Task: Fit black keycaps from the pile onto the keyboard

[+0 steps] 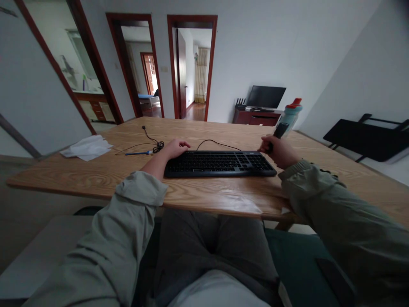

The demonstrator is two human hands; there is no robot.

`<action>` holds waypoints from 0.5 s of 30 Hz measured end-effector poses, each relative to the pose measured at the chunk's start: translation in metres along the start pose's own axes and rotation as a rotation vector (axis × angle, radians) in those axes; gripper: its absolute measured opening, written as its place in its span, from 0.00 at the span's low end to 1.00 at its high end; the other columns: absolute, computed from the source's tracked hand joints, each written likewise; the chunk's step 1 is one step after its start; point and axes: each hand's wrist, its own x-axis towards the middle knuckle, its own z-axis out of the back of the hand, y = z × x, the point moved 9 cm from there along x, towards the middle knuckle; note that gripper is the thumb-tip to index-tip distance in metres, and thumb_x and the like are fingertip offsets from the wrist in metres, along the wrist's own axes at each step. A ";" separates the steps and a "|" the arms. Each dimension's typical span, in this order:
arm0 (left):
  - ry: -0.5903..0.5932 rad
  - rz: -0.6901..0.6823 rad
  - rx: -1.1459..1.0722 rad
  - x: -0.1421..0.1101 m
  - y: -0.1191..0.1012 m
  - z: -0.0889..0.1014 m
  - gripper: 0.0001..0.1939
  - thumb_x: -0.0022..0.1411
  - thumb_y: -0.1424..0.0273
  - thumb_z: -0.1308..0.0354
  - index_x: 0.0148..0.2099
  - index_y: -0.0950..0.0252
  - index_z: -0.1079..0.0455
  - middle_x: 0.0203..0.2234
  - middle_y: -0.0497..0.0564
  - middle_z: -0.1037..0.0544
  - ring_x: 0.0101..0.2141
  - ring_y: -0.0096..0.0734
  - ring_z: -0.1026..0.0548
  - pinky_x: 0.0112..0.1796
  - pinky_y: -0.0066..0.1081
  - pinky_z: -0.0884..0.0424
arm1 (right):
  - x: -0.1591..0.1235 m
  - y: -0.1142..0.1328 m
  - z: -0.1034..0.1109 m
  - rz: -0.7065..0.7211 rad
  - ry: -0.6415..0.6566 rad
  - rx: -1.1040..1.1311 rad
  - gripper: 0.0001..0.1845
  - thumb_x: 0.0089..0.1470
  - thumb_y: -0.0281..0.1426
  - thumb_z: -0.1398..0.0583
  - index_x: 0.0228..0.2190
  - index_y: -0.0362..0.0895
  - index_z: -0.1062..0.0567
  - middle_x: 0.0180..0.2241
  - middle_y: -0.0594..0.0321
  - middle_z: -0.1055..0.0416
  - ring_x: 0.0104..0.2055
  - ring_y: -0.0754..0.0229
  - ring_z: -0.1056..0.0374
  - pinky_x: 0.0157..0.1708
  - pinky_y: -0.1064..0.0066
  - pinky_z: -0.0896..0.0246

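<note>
Room: pale, plain walls (255,47) with reddish-brown wooden door frames (192,18) on the far side; one dark wooden door (181,72) stands ajar.
Far corner: a black flat-screen television (266,97) on a dark red wooden cabinet (259,117).
Table: light-brown wood-grain top (204,192), rounded at its left corner, pale sheen along the near edge.
Table's left side: a crumpled white sheet (87,147), then a slim blue stick-like item (137,153) just beside a bundled black cable (158,147).
Keyboard: long black keyboard (220,165), lying flat near the table's near edge, before the seated person.
Left hand: this hand (175,149) rests at the keyboard's far left corner, fingers loosely bent; I cannot tell whether it grips.
Right hand: this one (279,151) is clamped on a small black object (281,130), near the keyboard's far right corner.
Bottle: clear bluish bottle with a red cap (291,113), upright beyond the right hand.
</note>
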 end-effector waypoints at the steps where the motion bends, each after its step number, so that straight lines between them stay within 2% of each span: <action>1: -0.003 0.003 -0.006 0.000 0.000 0.000 0.18 0.55 0.67 0.44 0.46 0.67 0.20 0.42 0.55 0.19 0.42 0.39 0.23 0.46 0.32 0.29 | -0.001 -0.003 0.019 -0.011 -0.003 -0.112 0.16 0.45 0.35 0.34 0.19 0.45 0.37 0.18 0.67 0.42 0.22 0.64 0.39 0.26 0.69 0.34; 3: -0.009 0.014 -0.009 -0.001 -0.001 0.002 0.18 0.55 0.67 0.44 0.44 0.66 0.20 0.41 0.55 0.19 0.41 0.39 0.23 0.45 0.31 0.29 | -0.006 -0.007 0.050 -0.050 -0.009 -0.239 0.15 0.44 0.35 0.33 0.21 0.45 0.34 0.20 0.65 0.38 0.22 0.63 0.38 0.24 0.69 0.36; 5: -0.018 0.027 -0.004 -0.003 -0.002 0.004 0.18 0.55 0.67 0.45 0.44 0.66 0.20 0.39 0.54 0.18 0.39 0.39 0.23 0.44 0.32 0.29 | -0.013 -0.007 0.069 -0.102 -0.028 -0.284 0.11 0.44 0.31 0.34 0.22 0.44 0.32 0.21 0.64 0.36 0.22 0.64 0.39 0.23 0.70 0.38; 8: -0.029 0.058 -0.005 -0.004 0.000 0.006 0.19 0.55 0.66 0.45 0.45 0.66 0.20 0.37 0.54 0.19 0.39 0.38 0.23 0.43 0.31 0.30 | -0.023 0.000 0.081 -0.164 -0.069 -0.249 0.08 0.44 0.22 0.38 0.20 0.44 0.31 0.23 0.63 0.35 0.23 0.66 0.39 0.27 0.71 0.38; 11: -0.024 0.072 -0.018 -0.004 0.003 0.005 0.18 0.55 0.65 0.44 0.45 0.66 0.21 0.38 0.53 0.19 0.39 0.38 0.24 0.44 0.31 0.30 | -0.028 0.023 0.090 -0.109 -0.116 -0.224 0.10 0.46 0.19 0.42 0.19 0.43 0.32 0.22 0.63 0.36 0.24 0.67 0.38 0.29 0.69 0.40; 13: -0.032 0.067 -0.024 -0.004 0.004 0.006 0.18 0.55 0.64 0.44 0.44 0.65 0.21 0.37 0.53 0.19 0.39 0.38 0.24 0.43 0.31 0.30 | -0.028 0.043 0.098 -0.044 -0.106 -0.375 0.11 0.48 0.18 0.42 0.21 0.43 0.30 0.22 0.62 0.34 0.24 0.67 0.38 0.29 0.68 0.43; 15: -0.043 0.070 -0.021 -0.005 0.003 0.007 0.18 0.55 0.64 0.44 0.44 0.65 0.21 0.35 0.52 0.19 0.37 0.37 0.25 0.42 0.30 0.30 | -0.027 0.055 0.103 -0.033 -0.009 -0.617 0.11 0.47 0.16 0.39 0.22 0.43 0.26 0.23 0.60 0.31 0.24 0.68 0.37 0.29 0.67 0.46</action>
